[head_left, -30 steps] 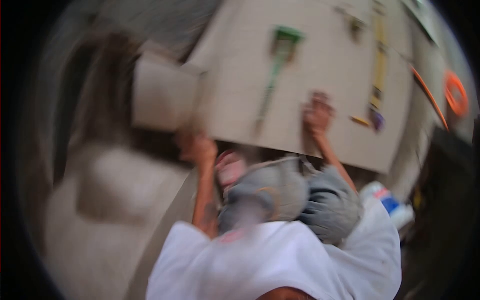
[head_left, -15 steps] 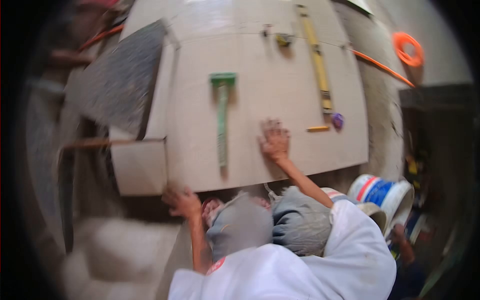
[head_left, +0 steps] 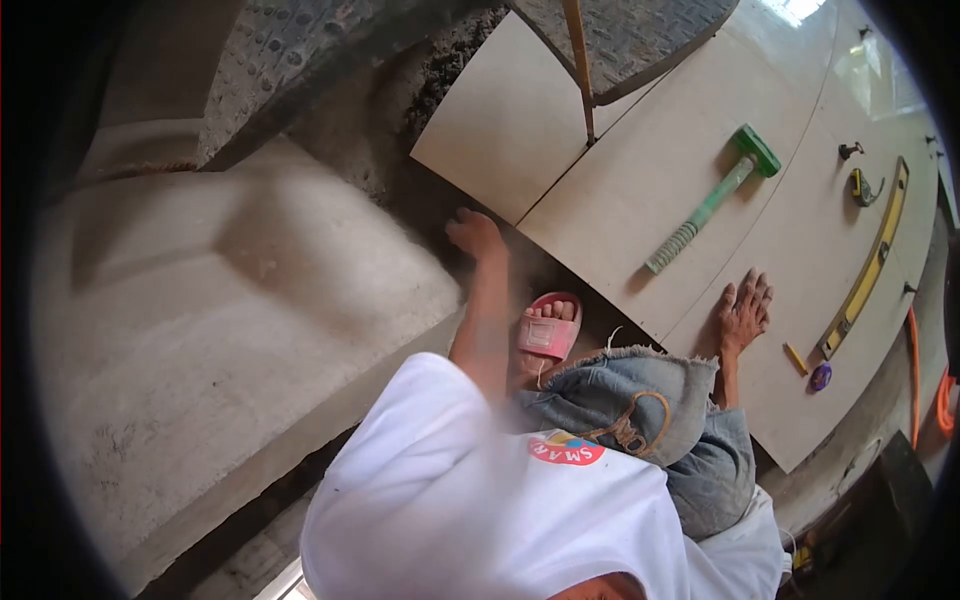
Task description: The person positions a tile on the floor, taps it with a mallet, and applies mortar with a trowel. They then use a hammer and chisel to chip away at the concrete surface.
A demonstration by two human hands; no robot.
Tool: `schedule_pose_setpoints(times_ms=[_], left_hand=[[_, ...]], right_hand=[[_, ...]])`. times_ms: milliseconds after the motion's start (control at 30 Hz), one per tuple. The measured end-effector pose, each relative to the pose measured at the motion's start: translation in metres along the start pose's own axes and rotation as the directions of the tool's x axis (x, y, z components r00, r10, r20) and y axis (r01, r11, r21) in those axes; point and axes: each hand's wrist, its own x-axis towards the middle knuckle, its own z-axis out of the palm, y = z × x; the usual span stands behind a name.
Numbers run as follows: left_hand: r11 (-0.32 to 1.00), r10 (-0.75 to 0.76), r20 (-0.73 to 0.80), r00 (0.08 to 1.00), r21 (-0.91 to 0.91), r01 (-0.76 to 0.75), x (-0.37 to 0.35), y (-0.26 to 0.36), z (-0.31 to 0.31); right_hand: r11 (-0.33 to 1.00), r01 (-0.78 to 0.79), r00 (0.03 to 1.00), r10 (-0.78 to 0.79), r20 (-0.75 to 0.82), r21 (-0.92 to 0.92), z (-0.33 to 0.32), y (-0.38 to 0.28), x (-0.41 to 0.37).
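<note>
1. Big tile (head_left: 790, 255): beige, glossy, lying flat on the floor (its near corner juts over rough ground).
2. Small tile (head_left: 500, 120): same beige, flat, further left, set cornerwise.

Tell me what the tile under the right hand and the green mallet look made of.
Tile: likely ceramic or porcelain, smooth beige, faint sheen toward the far end. Mallet: head and handle matte green, seemingly rubber or plastic, with a ribbed grip; the core is hidden.

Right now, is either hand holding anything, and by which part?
Nothing visibly held. The right hand lies flat on the large tile; the left hand, blurred, is by the edge of the small tile, grip not discernible.
</note>
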Motion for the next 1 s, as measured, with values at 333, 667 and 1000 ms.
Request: schedule_pose_setpoints(times_ms=[333, 667, 1000], left_hand=[[0.633, 0.528, 0.268, 0.805, 0.508, -0.584, 0.191, 0.088, 0.023], [0.377, 0.630, 0.420, 0.653, 0.569, -0.730, 0.240, 0.089, 0.059], [0.227, 0.665, 0.321, 0.674, 0.773, -0.592, 0.128, 0.092, 0.061]], right_hand=[[0.998, -0.006, 1.000, 0.007, 0.014, -0.060, -0.005, 0.002, -0.005], [0.999, -0.039, 0.999, 0.039, 0.031, -0.011, -0.020, -0.006, -0.003], [0.858, -0.359, 0.931, 0.356, 0.079, 0.367, -0.042, -0.007, 0.061]])
